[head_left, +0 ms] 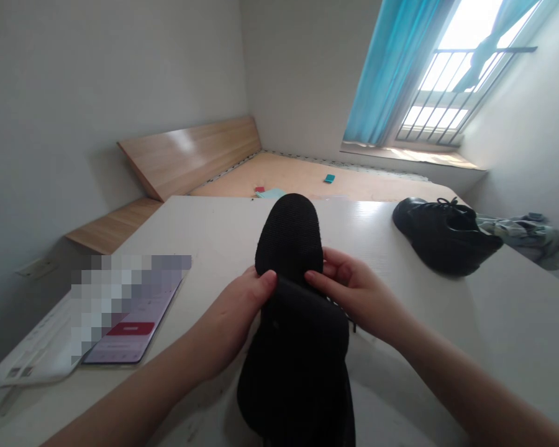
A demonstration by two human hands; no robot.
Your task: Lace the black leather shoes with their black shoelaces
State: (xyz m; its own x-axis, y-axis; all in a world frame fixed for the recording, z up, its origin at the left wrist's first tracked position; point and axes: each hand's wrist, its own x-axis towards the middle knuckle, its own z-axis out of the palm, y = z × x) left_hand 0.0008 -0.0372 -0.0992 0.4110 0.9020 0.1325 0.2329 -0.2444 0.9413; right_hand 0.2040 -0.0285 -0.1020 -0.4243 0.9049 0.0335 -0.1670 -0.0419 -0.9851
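Observation:
A black insole (289,233) with a ribbed rounded end points away from me above the white table. My left hand (242,310) grips its left edge, thumb on top. On the opposite edge, my right hand (349,288) pinches it between thumb and curled fingers. Just nearer than my thumbs the black surface creases. A smooth dark part (298,366) continues towards me, too dark to tell where the insole ends and a shoe begins. A bit of black lace shows beside my right hand. To the right, a black lace-up shoe (442,239) rests on the table.
A lit phone (140,329) lies at the left on a white sheet or packet (41,347), partly pixelated. Behind the white table (205,230) is a bed (298,174) with small coloured items. Crumpled cloth (535,233) lies beyond the shoe; a blue curtain (391,68) hangs by the window.

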